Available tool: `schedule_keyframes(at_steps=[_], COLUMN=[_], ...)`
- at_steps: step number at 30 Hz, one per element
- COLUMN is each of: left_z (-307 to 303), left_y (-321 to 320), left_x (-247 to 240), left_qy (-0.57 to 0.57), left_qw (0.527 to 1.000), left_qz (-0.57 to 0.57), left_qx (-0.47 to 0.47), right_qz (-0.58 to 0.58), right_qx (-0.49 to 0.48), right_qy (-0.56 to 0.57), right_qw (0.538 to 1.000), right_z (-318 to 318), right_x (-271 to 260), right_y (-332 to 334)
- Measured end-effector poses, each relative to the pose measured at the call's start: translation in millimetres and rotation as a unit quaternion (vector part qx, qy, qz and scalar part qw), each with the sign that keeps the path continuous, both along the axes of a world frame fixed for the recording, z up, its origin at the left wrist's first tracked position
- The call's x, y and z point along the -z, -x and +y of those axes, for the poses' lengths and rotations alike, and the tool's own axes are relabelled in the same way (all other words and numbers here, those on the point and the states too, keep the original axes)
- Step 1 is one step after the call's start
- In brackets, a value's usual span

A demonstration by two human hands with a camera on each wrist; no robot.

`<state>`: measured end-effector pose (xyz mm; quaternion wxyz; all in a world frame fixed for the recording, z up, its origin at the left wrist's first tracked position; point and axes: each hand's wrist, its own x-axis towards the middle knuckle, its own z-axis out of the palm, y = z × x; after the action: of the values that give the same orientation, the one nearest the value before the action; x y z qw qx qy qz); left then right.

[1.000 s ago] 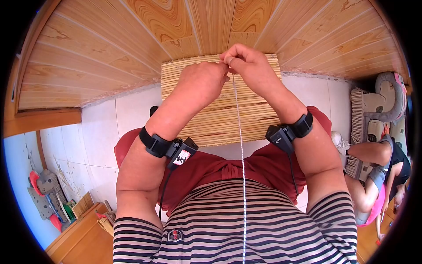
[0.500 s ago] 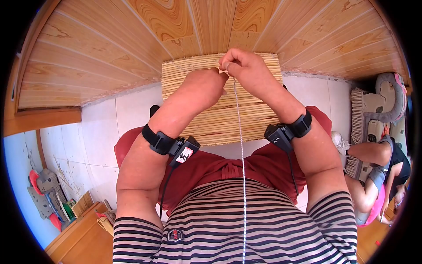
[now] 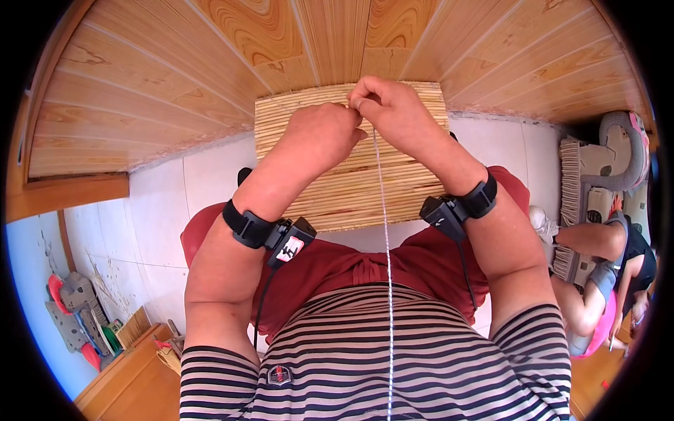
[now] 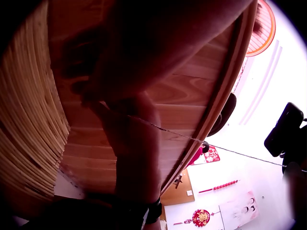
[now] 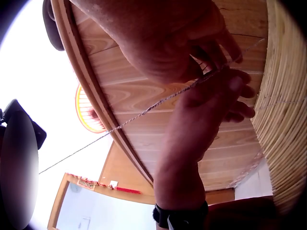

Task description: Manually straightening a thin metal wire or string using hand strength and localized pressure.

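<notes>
A thin white twisted string (image 3: 385, 238) runs from my fingers straight back over my shirt and out of the head view's bottom edge. My right hand (image 3: 397, 116) pinches it between thumb and forefinger above the far part of a mat of straw-coloured stalks (image 3: 337, 189). Close beside it, my left hand (image 3: 321, 133) has curled fingers that meet the right fingertips at the string. In the right wrist view the string (image 5: 158, 104) is thicker near the fingers, and its thin end sticks out past them toward the mat (image 5: 285, 110). My knuckles partly hide the grip in the head view.
A wood-panelled surface (image 3: 337, 35) rises just beyond the mat's far edge. My knees in red trousers (image 3: 365, 263) are at the near edge. At right, another person (image 3: 597, 274) sits by a grey patterned sofa (image 3: 621, 154). Wooden furniture (image 3: 133, 379) stands at lower left.
Half a second ago the left hand dipped slightly toward me and away from the right fingertips; now it has moved back up against them. The right hand stays nearly in place.
</notes>
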<state>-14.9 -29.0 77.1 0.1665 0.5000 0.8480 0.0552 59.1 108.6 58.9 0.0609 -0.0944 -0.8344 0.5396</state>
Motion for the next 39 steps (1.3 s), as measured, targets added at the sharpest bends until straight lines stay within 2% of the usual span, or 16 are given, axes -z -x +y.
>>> schedule_keyframes(at_steps=[5, 13, 18, 25, 33, 39], left_z=[0, 2, 3, 7, 8, 13], left_y=[-3, -3, -8, -7, -6, -17], left_x=[-1, 5, 4, 11, 23, 25], left_qy=[-0.051, -0.060, -0.055, -0.055, -0.053, 0.019], left_qw=[0.996, 0.991, 0.988, 0.982, 0.981, 0.985], left_qz=[-0.074, -0.105, -0.129, -0.162, -0.184, -0.167], left_qx=[-0.022, -0.058, -0.067, -0.083, -0.025, -0.028], right_qz=[0.004, 0.023, 0.051, 0.046, 0.063, 0.016], right_qx=[-0.001, 0.000, 0.000, 0.000, -0.023, -0.058], right_qy=[-0.012, -0.023, -0.087, -0.084, -0.185, -0.269], right_qw=[1.000, 0.999, 0.995, 0.995, 0.980, 0.961], right_z=[-1, -3, -3, -1, -3, -4], right_x=[-2, 2, 2, -1, -4, -2], right_y=[0, 1, 0, -2, -6, -11])
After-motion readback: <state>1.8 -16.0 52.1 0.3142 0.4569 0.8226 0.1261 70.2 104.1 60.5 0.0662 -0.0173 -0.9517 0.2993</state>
